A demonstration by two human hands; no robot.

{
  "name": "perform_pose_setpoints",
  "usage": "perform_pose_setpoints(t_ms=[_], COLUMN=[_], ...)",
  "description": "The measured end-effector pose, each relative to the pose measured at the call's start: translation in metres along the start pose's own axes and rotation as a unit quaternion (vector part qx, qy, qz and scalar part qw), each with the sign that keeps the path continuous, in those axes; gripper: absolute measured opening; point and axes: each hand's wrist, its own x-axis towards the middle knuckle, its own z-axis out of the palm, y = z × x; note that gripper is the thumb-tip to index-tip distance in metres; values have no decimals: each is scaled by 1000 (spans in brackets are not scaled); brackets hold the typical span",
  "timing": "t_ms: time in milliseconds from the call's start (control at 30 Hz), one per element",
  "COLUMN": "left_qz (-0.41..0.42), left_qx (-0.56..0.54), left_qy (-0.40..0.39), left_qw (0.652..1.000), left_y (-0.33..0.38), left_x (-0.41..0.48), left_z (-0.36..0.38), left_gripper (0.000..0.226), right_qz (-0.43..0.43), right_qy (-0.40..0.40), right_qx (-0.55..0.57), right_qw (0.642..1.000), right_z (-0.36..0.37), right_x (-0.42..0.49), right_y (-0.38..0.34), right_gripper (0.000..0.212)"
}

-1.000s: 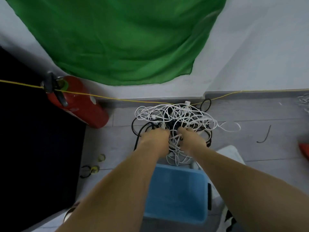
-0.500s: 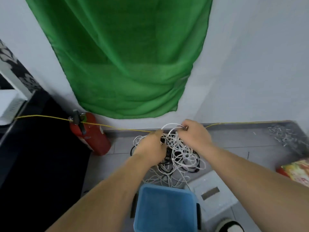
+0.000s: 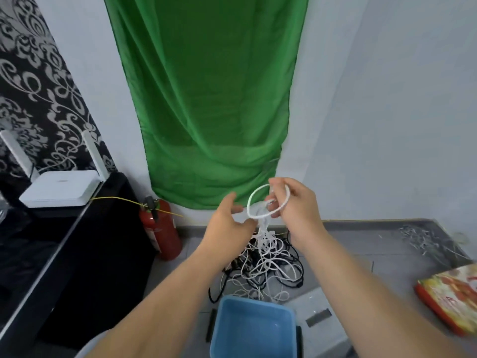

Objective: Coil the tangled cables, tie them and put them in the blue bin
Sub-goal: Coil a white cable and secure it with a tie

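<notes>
Right hand (image 3: 296,210) is raised, its thumb and fingertips pinching a white cable loop (image 3: 254,194) in front of the green cloth (image 3: 206,99). Left hand (image 3: 227,226) reaches to the loop's left edge with thumb and fingers loosely extended; whether it grips a strand I cannot tell. From the loop, white strands hang down to the tangled cables (image 3: 268,264), white and black, heaped on the floor just beyond the blue bin (image 3: 247,329). A red fire extinguisher (image 3: 165,233) stands to the left.
</notes>
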Motion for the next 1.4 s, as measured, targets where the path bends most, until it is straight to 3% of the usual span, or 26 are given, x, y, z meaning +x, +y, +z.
perform_pose_setpoints(t_ms=[67,133,200,300,367,467,567,633,700,733,833,900,967,1100,1233,1333,1400], left_qz=[1,45,82,76,46,27,4,-25,-17,-2,29,30,35,48,65,32,27], left_qx=[54,74,112,148,159,225,261,210,150,116,-9,-93,-143,-147,65,158,172], left_qy=[-33,-73,-97,-133,-159,-155,-162,-154,-106,-79,-24,-10,-12,-30,-4,-125,-184], left_qw=[998,994,986,977,973,961,952,965,983,990,999,995,989,987,996,979,967], left_y=[-2,-3,-4,-5,-6,-13,-19,-16,-8,-2,22,34,41,39,17,4,-5], left_x=[4,13,26,43,53,72,85,88,89,88,81,75,70,71,83,82,78], left_z=[4,9,13,15,16,17,17,17,15,13,11,11,11,8,-7,-18,-17], left_gripper=[85,60,30,11,16,31,29,32,33,33,36,33,28,18,45,58,38], right_qz=[44,74,71,56,49,42,78,95,88,105,161,87,21,67,72,110,144], right_qy=[-17,-42,-87,-179,-188,-84,-44,-42,-82,-131,-281,-333,-314,-235,-190,-157,-136], right_qx=[47,52,0,2,-7,-23,47,-51,-286,-341,-315,-354,-397,-244,-126,11,125], right_qw=[998,995,994,982,981,995,995,993,951,925,892,870,862,939,971,981,972], right_z=[4,8,9,4,-2,-9,-13,-13,-16,-18,-18,-9,-2,-2,-5,-5,-4], right_x=[-4,-2,3,13,24,48,69,72,68,64,51,40,36,38,41,44,45], right_y=[0,3,1,-4,-4,2,23,35,41,42,47,41,39,39,31,21,14], right_gripper=[17,20,24,19,15,9,37,46,36,32,47,17,28,28,25,28,33])
